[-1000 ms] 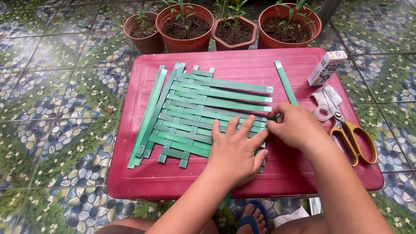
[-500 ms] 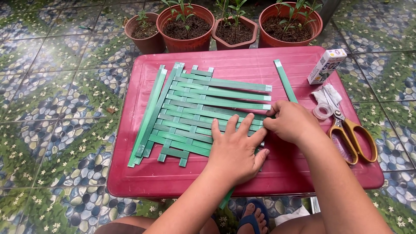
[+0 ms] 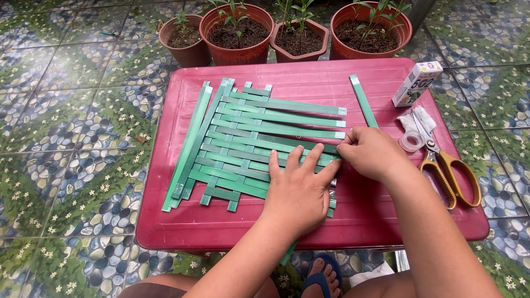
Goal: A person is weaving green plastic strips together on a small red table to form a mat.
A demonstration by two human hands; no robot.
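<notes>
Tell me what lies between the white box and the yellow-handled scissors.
In the head view, a crumpled white cloth and a clear tape roll lie between the white box and the scissors.

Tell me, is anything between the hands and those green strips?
Nothing visible. The left hand lies flat on the woven green strips, and the right hand pinches a strip end at the mat's right edge. The scissors and tape roll lie off to the right.
</notes>
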